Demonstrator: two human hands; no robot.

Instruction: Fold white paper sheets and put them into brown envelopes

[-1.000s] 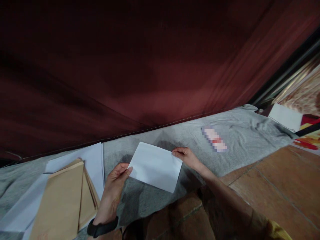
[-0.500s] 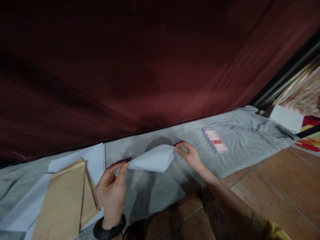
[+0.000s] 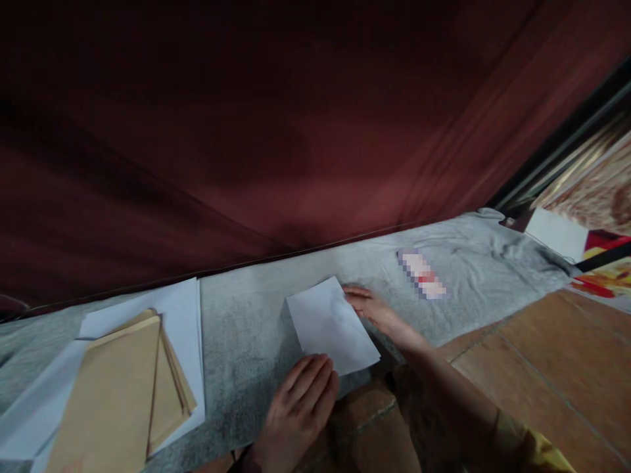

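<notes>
A folded sheet of white paper point(image 3: 329, 325) lies on the grey cloth point(image 3: 241, 328), its near corner reaching toward the cloth's front edge. My left hand point(image 3: 302, 401) is at the paper's near left side, fingers stretched out side by side with their tips at the edge. On the right side, my right hand point(image 3: 372, 310) rests along the upper edge, its fingers extended and slightly blurred. Neither hand grips the paper; both are open. The undersides of both hands and my thumbs are mostly hidden.
Brown envelopes point(image 3: 106, 387) lie over white sheets point(image 3: 185, 328) on the left. A pixelated flat object point(image 3: 422, 274) sits right of the paper. Behind the cloth hangs a dark red curtain point(image 3: 315, 157). Tiled floor point(image 3: 547, 355) borders the front, and a white box point(image 3: 557, 231) stands far right.
The paper, held curved in the air between both hands, now lies flat and folded on the cloth. My left hand has let go and moved right and nearer; my right hand has released its pinch.
</notes>
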